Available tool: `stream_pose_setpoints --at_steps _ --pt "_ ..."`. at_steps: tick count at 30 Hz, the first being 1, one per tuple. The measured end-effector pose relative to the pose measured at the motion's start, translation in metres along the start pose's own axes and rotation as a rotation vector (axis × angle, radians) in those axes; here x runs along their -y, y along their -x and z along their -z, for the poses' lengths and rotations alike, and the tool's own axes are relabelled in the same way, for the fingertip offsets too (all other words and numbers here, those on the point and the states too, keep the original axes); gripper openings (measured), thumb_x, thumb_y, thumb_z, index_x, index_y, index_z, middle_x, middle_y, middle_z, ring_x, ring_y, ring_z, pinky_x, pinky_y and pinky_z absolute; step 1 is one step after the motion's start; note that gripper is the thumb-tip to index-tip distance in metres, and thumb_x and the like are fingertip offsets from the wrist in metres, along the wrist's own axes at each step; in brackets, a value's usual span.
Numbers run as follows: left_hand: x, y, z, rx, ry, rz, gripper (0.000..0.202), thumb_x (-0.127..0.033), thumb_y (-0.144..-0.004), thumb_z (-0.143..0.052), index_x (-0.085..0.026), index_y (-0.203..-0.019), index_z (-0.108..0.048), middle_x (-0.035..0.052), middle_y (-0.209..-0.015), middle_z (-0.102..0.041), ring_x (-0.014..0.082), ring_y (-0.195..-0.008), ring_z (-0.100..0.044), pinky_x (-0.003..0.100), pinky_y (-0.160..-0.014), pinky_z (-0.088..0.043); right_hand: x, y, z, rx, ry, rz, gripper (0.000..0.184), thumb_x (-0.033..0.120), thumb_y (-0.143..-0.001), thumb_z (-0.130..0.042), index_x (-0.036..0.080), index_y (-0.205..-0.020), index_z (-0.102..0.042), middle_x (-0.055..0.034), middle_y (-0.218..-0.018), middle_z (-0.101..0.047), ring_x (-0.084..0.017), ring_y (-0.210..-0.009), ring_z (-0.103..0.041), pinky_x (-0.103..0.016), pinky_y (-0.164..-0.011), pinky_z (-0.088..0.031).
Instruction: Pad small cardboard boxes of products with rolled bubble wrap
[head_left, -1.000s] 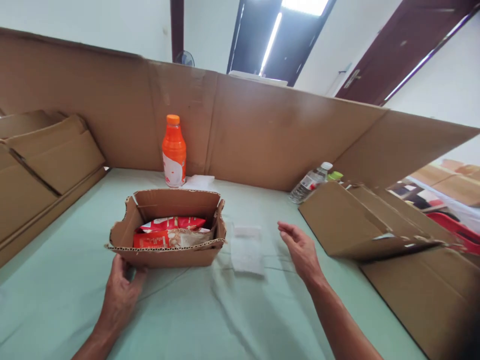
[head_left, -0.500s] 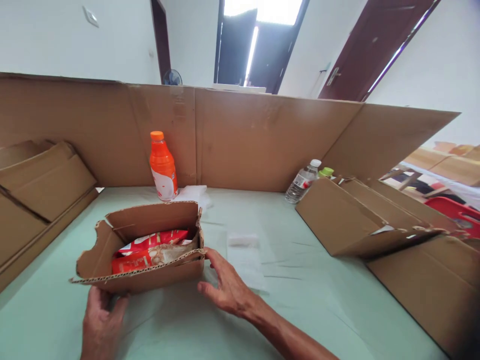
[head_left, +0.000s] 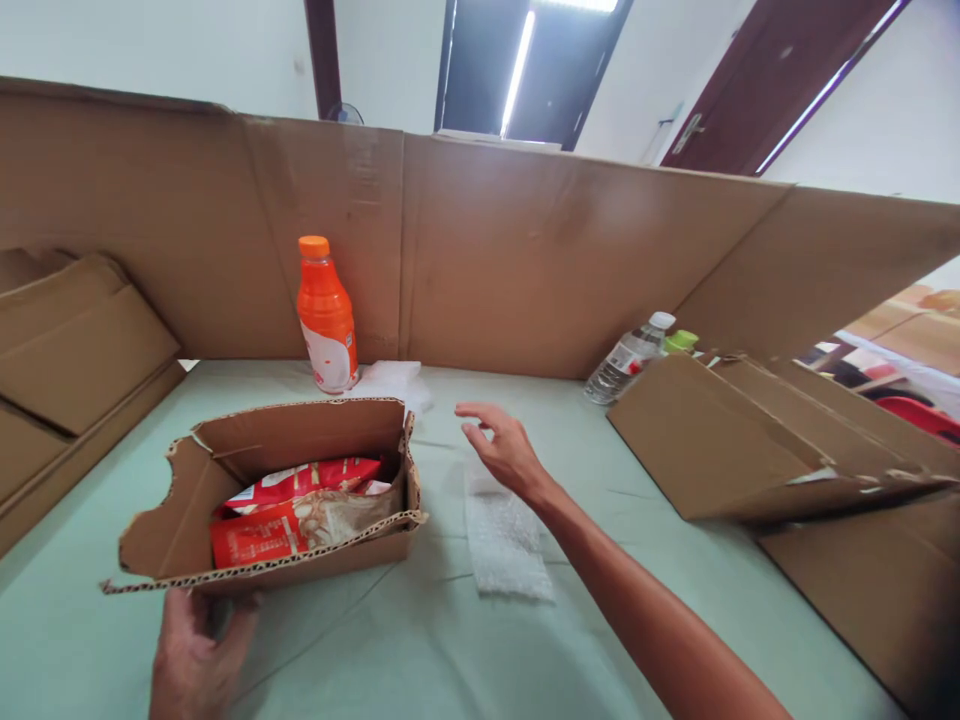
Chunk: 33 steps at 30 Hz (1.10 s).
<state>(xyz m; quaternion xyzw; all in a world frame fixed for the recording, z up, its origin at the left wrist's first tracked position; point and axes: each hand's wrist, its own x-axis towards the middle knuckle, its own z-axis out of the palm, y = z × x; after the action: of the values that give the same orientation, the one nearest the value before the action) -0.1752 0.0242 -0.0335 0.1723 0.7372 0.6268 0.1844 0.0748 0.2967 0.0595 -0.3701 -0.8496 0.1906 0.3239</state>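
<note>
A small open cardboard box point(head_left: 187, 540) sits on the pale green table cover point(head_left: 420, 640), with red and orange snack packets point(head_left: 300, 505) inside. My left hand point(head_left: 191, 655) grips the box's near left corner from below. Over the table to the right of the box, my right hand point(head_left: 502, 450) is stretched out with its fingers apart and nothing in it, above the far end of a clear bubble-wrap piece point(head_left: 506, 540). An orange drink bottle point(head_left: 326, 315) stands upright behind the box, next to a folded white sheet point(head_left: 394, 380).
A tall cardboard wall point(head_left: 525, 260) closes the back. Flattened cardboard stacks lie at the left point(head_left: 67, 360) and right point(head_left: 735, 450). A clear water bottle point(head_left: 626, 358) and a green-capped one point(head_left: 681, 341) lean behind the right stack.
My right hand has left the box's right end and moved up and away, over the bubble wrap. The box has been drawn a little toward me and to the left.
</note>
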Motion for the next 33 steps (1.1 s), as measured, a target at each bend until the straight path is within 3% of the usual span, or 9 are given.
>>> stream_pose_setpoints --at_steps 4,7,10,13,16,19,25,28,33 --pt "0.001 0.001 -0.003 0.042 0.024 0.003 0.086 -0.046 -0.065 -0.078 -0.024 -0.141 -0.044 0.0124 -0.136 -0.059 0.0380 -0.137 -0.046 0.057 -0.117 -0.029 -0.001 -0.078 -0.031 -0.010 0.058 0.011 0.040 0.007 -0.082 -0.050 0.022 -0.111 -0.072 -0.0059 -0.126 -0.070 -0.023 -0.119 -0.060 -0.042 -0.106 -0.045" --pt "0.001 0.002 -0.004 0.054 0.016 0.026 0.088 -0.050 -0.065 -0.078 -0.024 -0.142 -0.043 0.0129 -0.136 -0.059 0.0385 -0.138 -0.045 0.056 -0.118 -0.028 -0.002 -0.121 -0.058 0.005 0.094 -0.013 0.039 0.004 -0.078 -0.053 0.022 -0.104 -0.075 -0.0067 -0.128 -0.069 -0.026 -0.118 -0.059 -0.044 -0.106 -0.043" --pt "0.004 0.002 -0.003 0.047 -0.008 0.057 0.084 -0.054 -0.069 -0.075 -0.023 -0.140 -0.045 0.0132 -0.133 -0.060 0.0385 -0.138 -0.045 0.057 -0.118 -0.028 -0.009 -0.146 -0.075 -0.006 0.112 -0.078 0.028 0.007 -0.078 -0.054 0.022 -0.087 -0.077 -0.0071 -0.112 -0.074 -0.027 -0.106 -0.063 -0.041 -0.098 -0.047" --pt "0.010 0.000 -0.001 0.048 -0.032 0.074 0.078 -0.058 -0.070 -0.072 -0.021 -0.135 -0.050 0.0138 -0.130 -0.061 0.0375 -0.136 -0.048 0.053 -0.117 -0.032 -0.016 -0.158 -0.075 -0.084 0.109 -0.137 0.028 0.014 -0.085 -0.049 0.021 -0.091 -0.075 -0.0065 -0.101 -0.075 -0.024 -0.097 -0.065 -0.036 -0.090 -0.048" --pt "0.015 -0.002 0.000 0.055 -0.032 0.055 0.078 -0.059 -0.070 -0.071 -0.022 -0.135 -0.049 0.0122 -0.129 -0.062 0.0370 -0.136 -0.047 0.053 -0.118 -0.031 -0.016 -0.164 -0.063 -0.186 0.086 -0.152 0.033 0.021 -0.090 -0.041 0.019 -0.102 -0.071 -0.0061 -0.097 -0.074 -0.022 -0.089 -0.064 -0.033 -0.083 -0.048" --pt "0.018 -0.005 0.000 0.060 -0.027 0.023 0.074 -0.058 -0.072 -0.070 -0.023 -0.134 -0.049 0.0104 -0.124 -0.064 0.0356 -0.133 -0.050 0.053 -0.116 -0.033 -0.006 -0.166 -0.042 -0.251 0.065 -0.122 0.029 0.024 -0.088 -0.042 0.019 -0.095 -0.070 -0.0045 -0.088 -0.072 -0.020 -0.081 -0.062 -0.032 -0.078 -0.047" --pt "0.023 -0.016 0.001 0.097 0.000 -0.117 0.062 -0.044 -0.069 -0.074 -0.022 -0.124 -0.056 0.0074 -0.108 -0.068 0.0293 -0.110 -0.064 0.045 -0.102 -0.050 0.031 -0.146 0.020 -0.394 0.036 0.003 0.023 0.026 -0.086 -0.044 0.021 -0.089 -0.066 -0.0012 -0.079 -0.066 -0.017 -0.072 -0.056 -0.029 -0.072 -0.041" --pt "0.019 -0.021 0.001 0.131 0.017 -0.156 0.064 -0.040 -0.069 -0.072 -0.021 -0.127 -0.054 0.0073 -0.107 -0.068 0.0267 -0.103 -0.066 0.040 -0.093 -0.054 0.051 -0.129 0.051 -0.428 0.027 0.054 0.020 0.026 -0.086 -0.046 0.021 -0.087 -0.065 0.0003 -0.073 -0.062 -0.016 -0.067 -0.054 -0.028 -0.067 -0.039" --pt "-0.011 0.007 0.013 -0.003 -0.164 -0.247 0.081 -0.046 -0.076 -0.066 -0.023 -0.148 -0.039 0.0128 -0.139 -0.057 0.0338 -0.114 -0.061 0.047 -0.088 -0.054 0.089 -0.085 0.093 -0.464 0.017 0.114 0.017 0.023 -0.084 -0.048 0.020 -0.083 -0.064 0.0017 -0.070 -0.059 -0.014 -0.063 -0.050 -0.027 -0.064 -0.039"
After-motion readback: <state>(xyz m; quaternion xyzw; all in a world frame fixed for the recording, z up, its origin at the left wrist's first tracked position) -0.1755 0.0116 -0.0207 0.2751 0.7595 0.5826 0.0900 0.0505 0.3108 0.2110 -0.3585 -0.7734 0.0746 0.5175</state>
